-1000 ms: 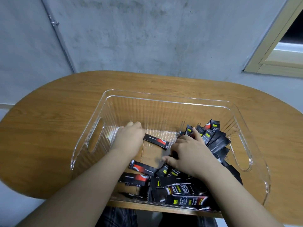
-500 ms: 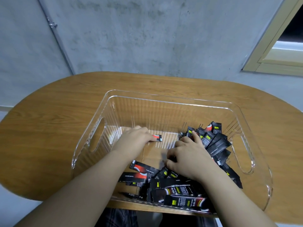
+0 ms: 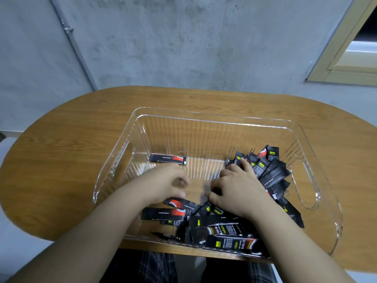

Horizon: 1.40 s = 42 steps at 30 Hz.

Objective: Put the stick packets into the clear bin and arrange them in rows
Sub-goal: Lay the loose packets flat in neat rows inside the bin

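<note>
A head-worn camera looks down on a rounded oval table of orange-brown wood grain [image 3: 61,152], set against a grey concrete wall [image 3: 183,41]; a cream-painted window frame [image 3: 342,62] shows at the upper right of the frame. A large clear ribbed plastic bin with cut-out handles [image 3: 214,117] sits on the table at the centre and lower right of the frame. One black stick packet with a red swirl [image 3: 167,159] lies flat and alone on the bin floor near the far wall, left of centre, lengthwise across the frame; a loose heap of black stick packets with yellow and red printing [image 3: 267,172] fills the right side and the near edge of the bin, some leaning upright against the right wall, others lying crossed at the bottom of the frame. Two bare forearms reach in from the bottom edge. The left hand [image 3: 163,182] hovers low over the bin floor just below the lone packet, fingers loosely curled with nothing visibly between them; its thumb lies close above another red-swirl packet [image 3: 181,204], and contact cannot be told. The right hand [image 3: 236,186] rests palm-down on the heap, fingers spread and bent among the packets; whether it pinches one cannot be told. Dark plaid cloth [image 3: 151,266] shows beneath the table edge.
</note>
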Motion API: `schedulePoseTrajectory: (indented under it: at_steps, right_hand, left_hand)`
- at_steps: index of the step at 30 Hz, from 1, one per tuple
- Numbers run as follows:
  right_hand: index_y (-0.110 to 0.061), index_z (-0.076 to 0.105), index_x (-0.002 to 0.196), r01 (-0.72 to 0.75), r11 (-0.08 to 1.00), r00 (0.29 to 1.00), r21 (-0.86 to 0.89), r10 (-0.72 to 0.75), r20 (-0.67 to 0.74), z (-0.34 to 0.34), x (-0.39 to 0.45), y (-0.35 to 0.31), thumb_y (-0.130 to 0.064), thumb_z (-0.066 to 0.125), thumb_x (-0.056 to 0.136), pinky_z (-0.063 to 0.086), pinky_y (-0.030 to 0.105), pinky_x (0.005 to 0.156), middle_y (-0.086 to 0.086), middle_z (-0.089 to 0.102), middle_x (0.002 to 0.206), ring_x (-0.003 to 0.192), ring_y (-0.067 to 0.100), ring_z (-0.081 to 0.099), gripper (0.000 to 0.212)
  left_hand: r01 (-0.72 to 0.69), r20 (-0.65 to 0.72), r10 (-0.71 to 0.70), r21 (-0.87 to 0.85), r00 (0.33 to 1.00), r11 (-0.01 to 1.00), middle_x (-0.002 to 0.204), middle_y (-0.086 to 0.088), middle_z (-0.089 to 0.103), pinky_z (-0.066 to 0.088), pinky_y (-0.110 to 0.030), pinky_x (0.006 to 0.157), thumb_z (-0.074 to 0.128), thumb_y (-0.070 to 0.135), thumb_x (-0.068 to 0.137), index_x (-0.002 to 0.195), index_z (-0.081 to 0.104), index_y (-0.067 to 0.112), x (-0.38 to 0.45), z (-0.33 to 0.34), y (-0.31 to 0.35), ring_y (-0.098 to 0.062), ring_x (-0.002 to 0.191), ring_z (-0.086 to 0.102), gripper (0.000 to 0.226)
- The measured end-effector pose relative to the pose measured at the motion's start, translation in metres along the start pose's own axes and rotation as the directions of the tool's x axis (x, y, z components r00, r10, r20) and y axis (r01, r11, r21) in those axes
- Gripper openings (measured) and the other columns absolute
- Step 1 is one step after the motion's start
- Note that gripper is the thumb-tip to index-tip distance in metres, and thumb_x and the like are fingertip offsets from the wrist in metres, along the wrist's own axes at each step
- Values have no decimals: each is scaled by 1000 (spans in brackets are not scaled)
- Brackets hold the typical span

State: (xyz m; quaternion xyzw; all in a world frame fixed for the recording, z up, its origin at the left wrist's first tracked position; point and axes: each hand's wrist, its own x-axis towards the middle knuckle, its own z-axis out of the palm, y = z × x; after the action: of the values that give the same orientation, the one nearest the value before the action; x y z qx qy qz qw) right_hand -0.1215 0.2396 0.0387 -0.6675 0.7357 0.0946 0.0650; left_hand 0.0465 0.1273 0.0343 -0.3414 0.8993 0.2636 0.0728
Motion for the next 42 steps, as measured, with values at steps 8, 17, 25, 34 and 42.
schedulePoseTrajectory:
  at_steps: [8, 17, 25, 34, 42]
  right_hand:
    - [-35, 63, 116, -8, 1000, 1000, 3, 8, 8, 1, 0, -1, -57, 31, 93, 1, 52, 116, -3, 59, 119, 122, 20, 40, 45]
    - [-35, 63, 115, -4, 1000, 1000, 10, 4, -1, 2, 0, -1, -57, 31, 93, 2, 51, 116, -4, 59, 117, 121, 20, 41, 45]
    - [-35, 62, 117, -4, 1000, 1000, 27, 4, -5, 1, 0, 0, -57, 32, 93, 1, 50, 117, -5, 58, 118, 123, 19, 40, 44]
    - [-35, 62, 116, -4, 1000, 1000, 23, 4, -11, 2, 0, 0, -57, 32, 93, 2, 50, 116, -5, 58, 119, 123, 19, 40, 44]
    - [-36, 62, 115, -10, 1000, 1000, 26, 10, -16, 4, 2, 0, -59, 32, 92, 3, 50, 116, -6, 58, 117, 123, 18, 40, 44]
  left_hand:
    - [-176, 191, 145, 153, 971, 973, 110, 20, 34, 33, -25, 86, 70, 31, 79, 123, 48, 46, -23, 24, 7, -5, 105, 34, 51]
    - [-81, 13, 80, 227, 997, 970, 108, 14, 52, 43, -32, 85, 61, 35, 87, 116, 58, 34, -15, 17, 0, -9, 103, 42, 29]
    - [229, -429, -46, 387, 902, 893, 130, 1, 42, 38, -32, 98, 64, 32, 86, 137, 36, 19, -6, 17, -4, -19, 120, 39, 59]
    - [-2, -91, 27, 266, 995, 964, 114, 18, 51, 38, -30, 99, 64, 37, 86, 112, 60, 37, -34, 9, -2, -7, 113, 43, 26]
    - [-27, 296, 51, -83, 954, 996, 96, 21, 45, 43, -21, 84, 64, 27, 86, 132, 50, 29, -39, 20, 18, -4, 91, 51, 48]
